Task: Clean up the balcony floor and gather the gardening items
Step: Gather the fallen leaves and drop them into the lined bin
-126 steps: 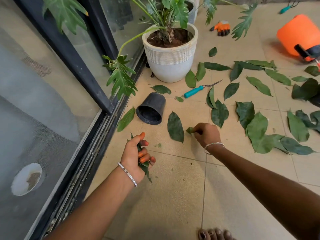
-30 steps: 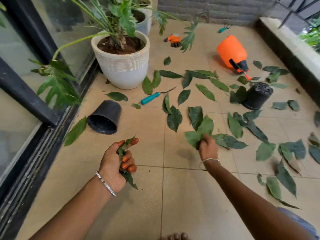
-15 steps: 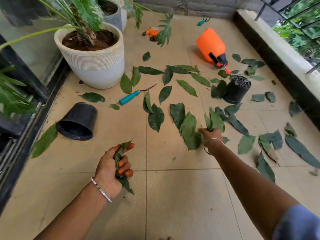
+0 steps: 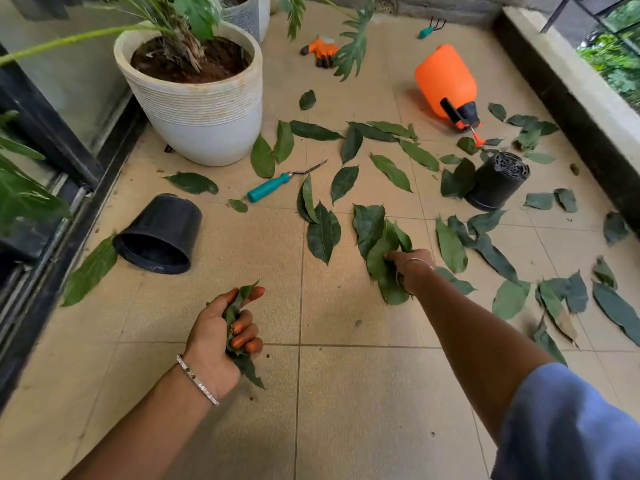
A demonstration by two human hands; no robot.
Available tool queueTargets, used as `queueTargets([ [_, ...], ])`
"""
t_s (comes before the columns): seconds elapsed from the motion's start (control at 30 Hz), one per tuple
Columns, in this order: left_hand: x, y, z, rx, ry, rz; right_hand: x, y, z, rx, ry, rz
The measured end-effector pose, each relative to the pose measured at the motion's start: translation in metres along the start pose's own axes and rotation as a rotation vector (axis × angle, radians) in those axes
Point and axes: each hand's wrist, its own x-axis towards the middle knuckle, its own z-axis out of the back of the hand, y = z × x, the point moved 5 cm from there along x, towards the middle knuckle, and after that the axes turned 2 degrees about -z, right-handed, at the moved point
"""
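Note:
Several green leaves (image 4: 323,233) lie scattered over the beige tiled balcony floor (image 4: 346,393). My left hand (image 4: 221,337) grips a crumpled bunch of leaves (image 4: 239,344) near the lower middle. Further out, my right hand (image 4: 407,268) holds a cluster of large leaves (image 4: 379,251) down at the floor. A teal-handled weeder (image 4: 273,187) lies beyond the leaves. One black plastic pot (image 4: 162,233) lies on its side at the left; another black pot (image 4: 497,181) stands upside down at the right.
A big white planter (image 4: 201,109) with a plant stands at the back left beside the sliding door track (image 4: 45,258). An orange sprayer (image 4: 446,81), an orange glove (image 4: 322,50) and a small teal rake (image 4: 429,27) lie farther back. A low parapet wall (image 4: 571,81) bounds the right side.
My right hand has gathered more leaves into its grip and shifted right across the floor. The left hand keeps hold of its bunch. The view has swung to the right.

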Motion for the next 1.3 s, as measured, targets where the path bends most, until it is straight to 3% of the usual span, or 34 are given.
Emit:
queueTargets([
  [0.4,-0.032,-0.015,0.000,0.006,0.002,-0.049,-0.048,0.016,0.027,0.499,-0.141,0.086],
  [0.57,-0.060,-0.025,-0.008,-0.002,0.031,-0.089,-0.118,0.023,0.011,0.735,0.221,0.041],
  [0.8,-0.125,-0.062,-0.015,-0.097,0.093,-0.232,-0.267,0.036,0.000,0.335,0.707,0.182],
  [0.87,-0.152,-0.077,-0.008,-0.135,0.078,-0.294,-0.305,0.046,-0.005,0.184,0.800,0.301],
  [0.97,-0.194,-0.100,0.015,-0.154,-0.003,-0.385,-0.363,0.067,-0.008,0.034,0.861,0.457],
  [1.1,-0.271,-0.118,0.067,-0.186,-0.105,-0.508,-0.462,0.089,-0.023,-0.132,1.073,0.507],
  [1.3,-0.434,-0.091,0.177,-0.229,-0.294,-0.646,-0.634,0.055,-0.058,-0.703,1.430,0.826],
])
